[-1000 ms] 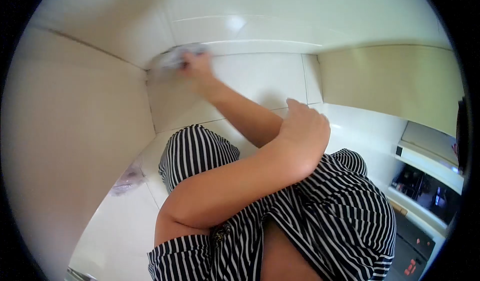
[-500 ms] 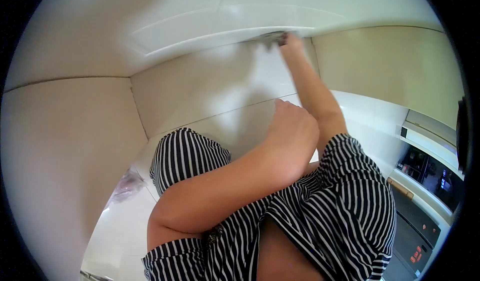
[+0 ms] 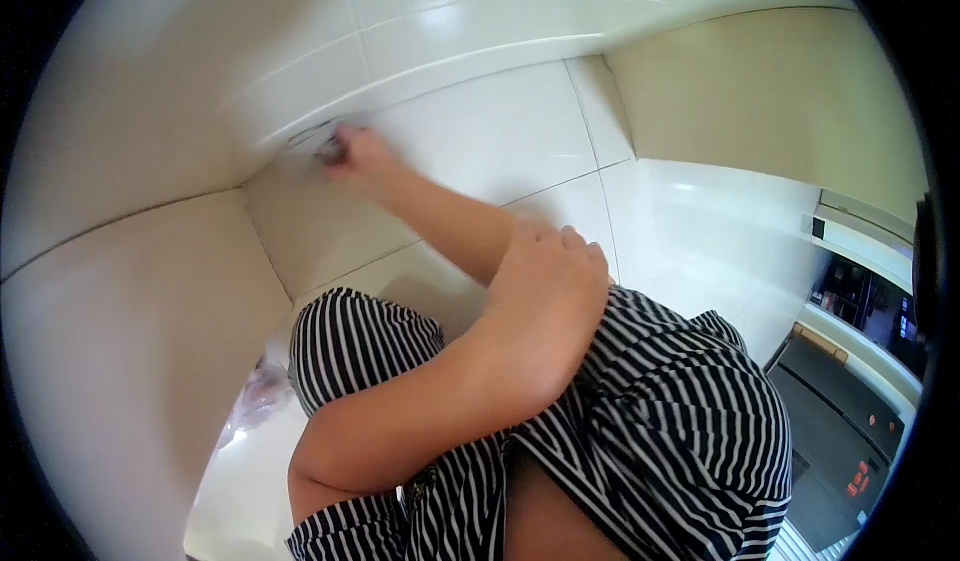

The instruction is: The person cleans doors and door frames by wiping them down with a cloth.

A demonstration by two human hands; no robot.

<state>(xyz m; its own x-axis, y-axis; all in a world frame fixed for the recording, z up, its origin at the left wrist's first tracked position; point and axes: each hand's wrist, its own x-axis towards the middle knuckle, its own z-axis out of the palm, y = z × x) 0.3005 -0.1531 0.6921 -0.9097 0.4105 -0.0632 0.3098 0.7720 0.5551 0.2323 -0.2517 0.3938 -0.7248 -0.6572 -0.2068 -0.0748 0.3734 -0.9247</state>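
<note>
My right hand [image 3: 365, 156] is stretched to the far left and closed on a greyish cloth [image 3: 335, 149], blurred by motion. The cloth lies against the seam where the pale tiles [image 3: 500, 106] meet the raised white border. My left hand [image 3: 555, 266] crosses in front of my body and lies over my right forearm near the elbow. Its knuckles are bent and the fingertips are hidden, so its grip does not show. Beneath my arms are my knee and clothes in black-and-white stripes [image 3: 365, 336].
Cream panels [image 3: 120, 301] stand on the left, and another cream panel [image 3: 760, 91] is at the upper right. A crumpled clear plastic bag [image 3: 262, 393] lies at lower left. On the right is a dark appliance panel [image 3: 830, 411] with red markings, beside a glossy dark window.
My right hand has swept left along the seam with the cloth, from the right end towards the left corner. My left hand has shifted slightly left and down.
</note>
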